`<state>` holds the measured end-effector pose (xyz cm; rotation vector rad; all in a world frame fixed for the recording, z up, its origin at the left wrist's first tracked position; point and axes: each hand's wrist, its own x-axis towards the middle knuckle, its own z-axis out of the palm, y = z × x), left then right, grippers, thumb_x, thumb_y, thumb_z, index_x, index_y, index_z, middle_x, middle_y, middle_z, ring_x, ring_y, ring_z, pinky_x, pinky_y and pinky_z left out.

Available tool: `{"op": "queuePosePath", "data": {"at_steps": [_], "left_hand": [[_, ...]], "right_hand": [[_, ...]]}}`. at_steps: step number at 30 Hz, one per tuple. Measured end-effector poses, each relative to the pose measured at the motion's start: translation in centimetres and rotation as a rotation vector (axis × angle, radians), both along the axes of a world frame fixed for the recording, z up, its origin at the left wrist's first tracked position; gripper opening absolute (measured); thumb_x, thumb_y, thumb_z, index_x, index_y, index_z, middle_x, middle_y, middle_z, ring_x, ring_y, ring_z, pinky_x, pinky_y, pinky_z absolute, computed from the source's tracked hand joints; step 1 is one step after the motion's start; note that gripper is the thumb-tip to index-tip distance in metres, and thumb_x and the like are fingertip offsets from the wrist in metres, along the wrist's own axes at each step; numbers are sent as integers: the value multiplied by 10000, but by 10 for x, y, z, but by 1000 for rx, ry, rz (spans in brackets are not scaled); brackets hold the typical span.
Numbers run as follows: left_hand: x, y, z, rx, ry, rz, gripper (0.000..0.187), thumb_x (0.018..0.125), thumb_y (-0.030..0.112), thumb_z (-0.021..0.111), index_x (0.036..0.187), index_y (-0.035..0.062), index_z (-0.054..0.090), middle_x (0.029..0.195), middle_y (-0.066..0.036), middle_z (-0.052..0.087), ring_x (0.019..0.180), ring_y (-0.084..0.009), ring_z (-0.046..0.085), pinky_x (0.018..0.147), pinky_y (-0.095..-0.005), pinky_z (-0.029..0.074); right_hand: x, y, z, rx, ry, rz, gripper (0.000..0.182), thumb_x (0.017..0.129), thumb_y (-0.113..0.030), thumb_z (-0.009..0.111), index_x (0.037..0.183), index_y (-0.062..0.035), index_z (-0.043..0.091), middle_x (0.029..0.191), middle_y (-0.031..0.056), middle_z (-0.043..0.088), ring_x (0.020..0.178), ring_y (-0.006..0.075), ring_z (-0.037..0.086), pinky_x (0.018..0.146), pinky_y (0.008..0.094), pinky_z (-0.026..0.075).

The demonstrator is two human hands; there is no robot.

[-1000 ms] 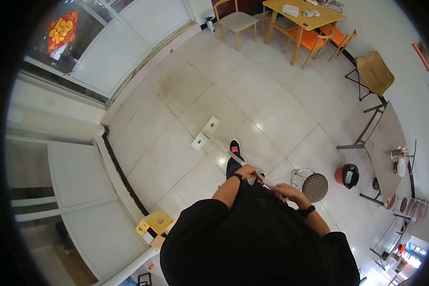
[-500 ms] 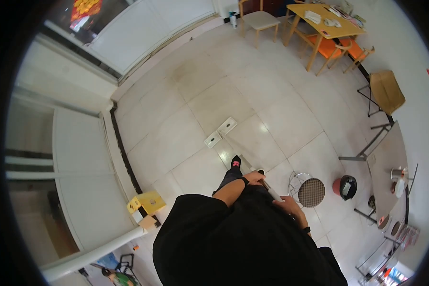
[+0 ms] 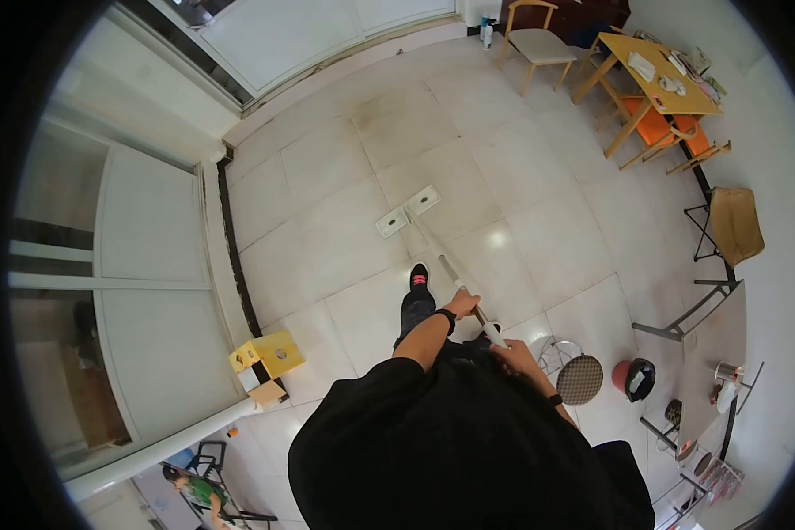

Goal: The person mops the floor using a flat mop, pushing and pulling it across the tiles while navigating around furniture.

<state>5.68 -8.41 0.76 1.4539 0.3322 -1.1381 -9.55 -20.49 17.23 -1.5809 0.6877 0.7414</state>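
Observation:
A flat mop (image 3: pixel 455 272) with a long pale handle slants away from my body across the tiled floor. Its white mop head (image 3: pixel 394 222), in two rectangular halves, lies on the tiles ahead of my foot. My left hand (image 3: pixel 463 303) is wrapped round the middle of the handle. Closer to my body, my right hand (image 3: pixel 514 355) grips the white upper end of it. A dark shoe with pink laces (image 3: pixel 419 278) stands just left of the handle.
To the right are a round checked stool (image 3: pixel 579 380), a red bin (image 3: pixel 623 375) and a grey table (image 3: pixel 715 353). A wooden table (image 3: pixel 658 75) with chairs stands far right. Yellow boxes (image 3: pixel 278 353) sit by the left wall; a person in green (image 3: pixel 205 490) is at lower left.
The view has shifted with my body. The mop head has moved a little farther ahead of me, and both hands keep hold of the handle.

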Motion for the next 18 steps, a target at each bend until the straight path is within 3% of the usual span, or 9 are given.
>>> {"op": "queuePosePath", "data": {"at_steps": [6, 12, 18], "left_hand": [[128, 67, -10, 65, -81, 38, 224, 746, 156, 583, 755, -59, 519, 682, -106, 530, 590, -203, 545, 530, -325, 481], [241, 133, -39, 54, -117, 167, 203, 735, 117, 583, 703, -74, 520, 626, -102, 520, 564, -211, 538, 486, -308, 463], [281, 172, 6, 43, -48, 224, 191, 725, 98, 591, 716, -81, 524, 650, -120, 528, 565, -205, 537, 468, -305, 432]], "right_hand": [[135, 60, -8, 13, -3, 25, 312, 771, -295, 539, 631, -20, 491, 491, 25, 467, 374, 104, 438, 353, 247, 347], [252, 134, -23, 206, -40, -114, 282, 769, -276, 549, 657, -25, 484, 514, 12, 452, 375, 88, 402, 359, 229, 334], [296, 174, -13, 292, 2, -161, 262, 783, -264, 538, 707, -20, 478, 528, 6, 442, 373, 87, 397, 364, 218, 340]]}}
